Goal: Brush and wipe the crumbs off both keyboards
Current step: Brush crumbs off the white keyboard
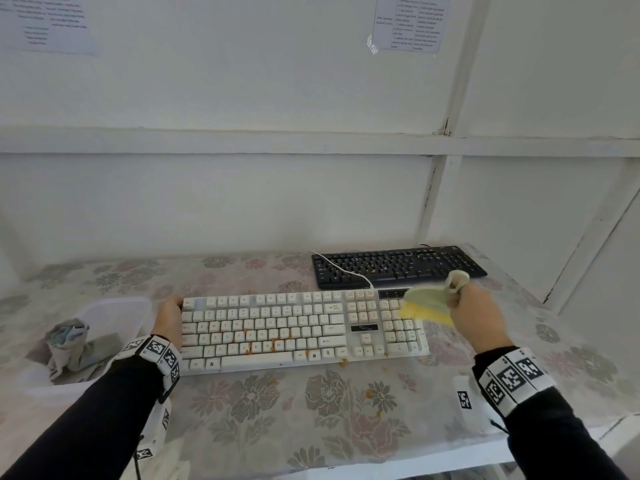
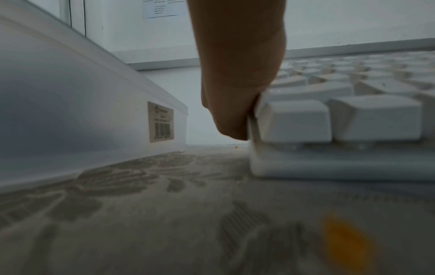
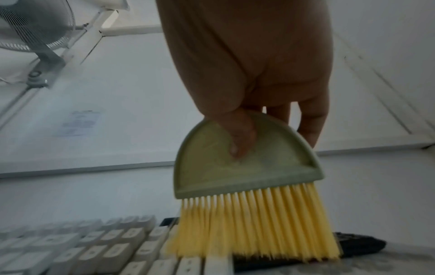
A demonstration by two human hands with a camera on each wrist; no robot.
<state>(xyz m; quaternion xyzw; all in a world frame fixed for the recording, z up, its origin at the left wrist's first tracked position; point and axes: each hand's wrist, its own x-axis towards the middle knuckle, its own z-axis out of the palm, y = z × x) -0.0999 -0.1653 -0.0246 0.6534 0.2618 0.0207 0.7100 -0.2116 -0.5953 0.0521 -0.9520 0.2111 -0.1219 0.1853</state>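
A table (image 1: 263,420) under a flower-printed cover carried all items. The white keyboard (image 1: 298,330) lay near the front, centred, with orange crumbs (image 1: 250,351) scattered among its lower key rows and on the cover just in front of it. The black keyboard (image 1: 398,265) lay farther back and to the right, also with a few crumbs on its keys; a white cable (image 1: 349,271) crossed its left part. A translucent plastic bin (image 1: 114,317) stood to the left of the white keyboard and held a crumpled grey cloth (image 1: 67,344). The bin carried a barcode label (image 2: 161,121); its print was too blurred to read. Printed sheets (image 1: 412,22) hung on the wall, text illegible.

The left hand (image 1: 169,315) rested against the left end of the white keyboard, its grip not discernible. The right hand (image 1: 479,315) gripped a green brush (image 3: 244,158), thumb pressed on its handle, with the yellow bristles (image 3: 254,223) over the white keyboard's right end.
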